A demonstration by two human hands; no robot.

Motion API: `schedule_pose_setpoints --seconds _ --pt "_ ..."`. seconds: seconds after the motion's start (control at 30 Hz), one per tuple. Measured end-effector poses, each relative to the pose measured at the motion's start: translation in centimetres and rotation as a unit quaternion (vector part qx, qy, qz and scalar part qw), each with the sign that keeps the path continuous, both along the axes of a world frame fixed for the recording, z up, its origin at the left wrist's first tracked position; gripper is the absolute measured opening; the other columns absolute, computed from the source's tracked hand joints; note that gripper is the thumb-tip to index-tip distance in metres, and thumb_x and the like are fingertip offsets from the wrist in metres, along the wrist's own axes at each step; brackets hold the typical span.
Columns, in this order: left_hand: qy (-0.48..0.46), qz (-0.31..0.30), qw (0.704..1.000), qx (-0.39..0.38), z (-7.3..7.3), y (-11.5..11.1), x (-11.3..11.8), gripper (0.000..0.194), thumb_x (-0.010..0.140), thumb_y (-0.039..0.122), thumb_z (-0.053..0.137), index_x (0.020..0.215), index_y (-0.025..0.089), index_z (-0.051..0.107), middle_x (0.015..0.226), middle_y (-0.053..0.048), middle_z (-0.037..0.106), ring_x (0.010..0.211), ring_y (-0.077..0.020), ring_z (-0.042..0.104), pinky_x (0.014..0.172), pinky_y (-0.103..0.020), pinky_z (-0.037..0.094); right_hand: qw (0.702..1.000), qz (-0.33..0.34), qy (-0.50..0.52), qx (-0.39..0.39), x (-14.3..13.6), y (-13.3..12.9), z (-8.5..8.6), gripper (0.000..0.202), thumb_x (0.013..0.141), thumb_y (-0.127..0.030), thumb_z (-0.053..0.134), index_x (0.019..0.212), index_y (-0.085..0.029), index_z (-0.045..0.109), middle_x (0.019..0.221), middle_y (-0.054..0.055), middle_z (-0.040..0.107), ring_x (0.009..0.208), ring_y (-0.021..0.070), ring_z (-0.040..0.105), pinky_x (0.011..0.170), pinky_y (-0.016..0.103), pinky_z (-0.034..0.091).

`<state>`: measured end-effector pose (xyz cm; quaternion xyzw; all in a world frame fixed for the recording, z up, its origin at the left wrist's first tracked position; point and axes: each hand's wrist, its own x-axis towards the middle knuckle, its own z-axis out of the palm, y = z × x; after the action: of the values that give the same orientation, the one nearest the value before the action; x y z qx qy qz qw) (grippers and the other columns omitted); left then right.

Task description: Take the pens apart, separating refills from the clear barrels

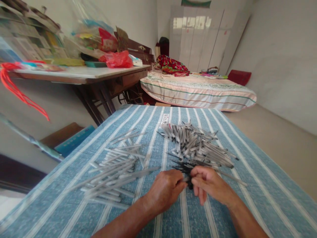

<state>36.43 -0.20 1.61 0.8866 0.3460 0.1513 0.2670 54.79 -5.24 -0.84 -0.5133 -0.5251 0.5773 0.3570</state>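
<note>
My left hand (169, 186) is closed in a pinch around a thin grey stick-like piece, at the near edge of a cluster of black thin pieces (182, 165). Close beside it on the right, my right hand (209, 183) has its thumb and index finger pressed together near the same piece; what they hold is too small to name. Beyond both hands lies a heap of grey-white tubes with dark tips (190, 142). To the left, a loose pile of plain grey-white tubes (111, 178) is spread on the striped cloth.
A blue and white striped cloth (247, 198) covers the table. At the left stands a desk (99, 73) with plastic bags (119, 59) and a hanging red cord (22, 96). A bed (198, 91) and white wardrobe (195, 43) are farther back.
</note>
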Motion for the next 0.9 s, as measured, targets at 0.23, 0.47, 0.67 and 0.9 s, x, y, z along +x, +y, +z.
schedule_pose_setpoints --seconds 0.23,0.47,0.67,0.9 --pt "-0.001 -0.013 1.0 0.005 -0.19 -0.19 0.15 0.019 0.079 0.023 0.049 0.061 0.017 0.049 0.058 0.002 0.052 0.056 -0.0099 0.049 0.052 -0.02 0.03 0.999 0.015 0.033 -0.005 -0.1 -0.01 0.0 0.037 0.075 -0.049 0.059 0.088 -0.017 0.046 0.062 -0.002 0.062 0.04 0.0117 0.06 0.036 0.016 0.04" --pt "0.003 -0.001 1.0 -0.008 0.08 -0.13 0.3 0.019 0.078 0.022 0.051 0.06 0.016 0.047 0.058 0.003 0.05 0.058 -0.0097 0.048 0.053 -0.02 0.03 1.0 -0.009 -0.014 -0.007 -0.13 0.09 0.01 0.041 0.08 -0.055 0.046 0.071 -0.015 0.047 0.05 -0.002 0.058 0.032 0.0095 0.055 0.031 0.014 0.035" --pt "0.0 0.003 1.0 -0.012 -0.01 -0.1 0.31 0.02 0.077 0.021 0.05 0.059 0.016 0.045 0.056 0.004 0.048 0.056 -0.009 0.046 0.052 -0.02 0.028 1.0 0.003 0.002 -0.027 0.01 0.08 -0.19 0.038 0.077 -0.053 0.052 0.083 -0.016 0.048 0.053 -0.003 0.06 0.034 0.0111 0.057 0.032 0.015 0.038" --pt "-0.007 0.001 1.0 -0.02 -0.24 -0.11 0.26 0.018 0.077 0.021 0.05 0.06 0.017 0.046 0.057 0.003 0.049 0.056 -0.0092 0.046 0.053 -0.019 0.029 0.998 0.011 0.053 -0.019 0.14 0.03 0.1 0.033 0.075 -0.042 0.06 0.09 -0.018 0.044 0.062 -0.002 0.063 0.042 0.0126 0.061 0.036 0.016 0.042"
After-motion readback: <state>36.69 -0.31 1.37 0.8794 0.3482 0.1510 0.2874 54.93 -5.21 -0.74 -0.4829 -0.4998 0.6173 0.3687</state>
